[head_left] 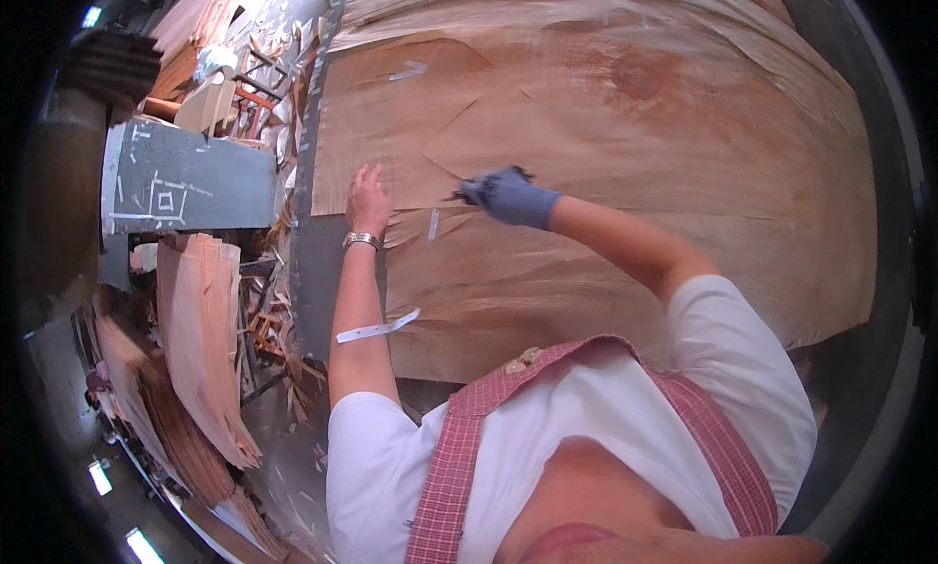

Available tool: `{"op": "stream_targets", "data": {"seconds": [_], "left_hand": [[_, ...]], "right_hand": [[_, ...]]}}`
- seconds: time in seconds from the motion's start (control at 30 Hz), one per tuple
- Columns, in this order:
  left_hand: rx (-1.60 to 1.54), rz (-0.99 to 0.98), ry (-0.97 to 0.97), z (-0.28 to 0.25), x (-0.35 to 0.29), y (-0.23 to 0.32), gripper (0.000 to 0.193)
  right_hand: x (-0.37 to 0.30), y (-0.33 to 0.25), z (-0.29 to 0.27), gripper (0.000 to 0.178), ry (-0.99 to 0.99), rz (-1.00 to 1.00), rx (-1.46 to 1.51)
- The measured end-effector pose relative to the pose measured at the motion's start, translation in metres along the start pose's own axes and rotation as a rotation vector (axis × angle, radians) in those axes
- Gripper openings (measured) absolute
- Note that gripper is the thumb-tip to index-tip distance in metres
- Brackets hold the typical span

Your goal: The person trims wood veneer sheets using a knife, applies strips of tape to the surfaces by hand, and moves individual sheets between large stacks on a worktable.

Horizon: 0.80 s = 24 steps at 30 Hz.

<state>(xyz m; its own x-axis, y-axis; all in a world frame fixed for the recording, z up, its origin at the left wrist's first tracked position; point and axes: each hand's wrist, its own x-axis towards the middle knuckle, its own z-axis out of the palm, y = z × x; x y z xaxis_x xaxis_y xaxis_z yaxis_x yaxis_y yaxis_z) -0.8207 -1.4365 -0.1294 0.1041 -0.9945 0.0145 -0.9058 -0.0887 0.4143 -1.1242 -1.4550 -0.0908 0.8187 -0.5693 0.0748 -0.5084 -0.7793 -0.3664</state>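
A large sheet of tan wood veneer point(547, 105) lies over the table, with its lower edge overlapping more veneer point(586, 261) nearer me. My left hand point(368, 201), bare with a wristwatch point(362, 240), rests with its fingers stretched out at the sheet's left end. To its right, my right hand point(508, 195) wears a blue-grey glove with dark fingertips and is closed just above the seam. A thin dark tip shows at its fingers; what it belongs to is hidden. A short tape strip point(433, 224) lies below the seam. Another white strip point(378, 327) clings to my left forearm.
More tape pieces point(408, 70) sit on the far veneer. Left of the table stand a grey-green board point(195, 180) with tape on it, stacked veneer sheets point(198, 339) and a small wooden stool point(259, 90). Veneer scraps litter the floor along the dark table edge point(311, 144).
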Motion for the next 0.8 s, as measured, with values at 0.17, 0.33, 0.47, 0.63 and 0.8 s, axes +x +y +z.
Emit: {"op": "stream_targets", "data": {"seconds": [0.17,0.33,0.47,0.63,0.8], "left_hand": [[0.141,-0.059,-0.118,-0.019,-0.014,-0.014,0.039],[0.192,-0.065,-0.107,-0.014,-0.022,-0.01,0.041],[0.203,-0.154,-0.11,-0.016,-0.03,-0.003,0.042],[0.177,-0.177,-0.144,-0.016,-0.021,-0.002,0.044],[0.203,-0.165,-0.157,-0.02,-0.027,-0.018,0.043]], "right_hand": [[0.113,-0.057,0.035,0.015,-0.245,-0.117,-0.106],[0.119,-0.027,0.031,0.019,-0.367,-0.179,-0.244],[0.049,0.031,-0.015,0.035,-0.441,0.057,-0.134],[-0.038,0.081,-0.031,0.048,0.019,0.13,-0.106],[-0.103,0.095,-0.043,0.044,0.064,0.606,-0.235]]}}
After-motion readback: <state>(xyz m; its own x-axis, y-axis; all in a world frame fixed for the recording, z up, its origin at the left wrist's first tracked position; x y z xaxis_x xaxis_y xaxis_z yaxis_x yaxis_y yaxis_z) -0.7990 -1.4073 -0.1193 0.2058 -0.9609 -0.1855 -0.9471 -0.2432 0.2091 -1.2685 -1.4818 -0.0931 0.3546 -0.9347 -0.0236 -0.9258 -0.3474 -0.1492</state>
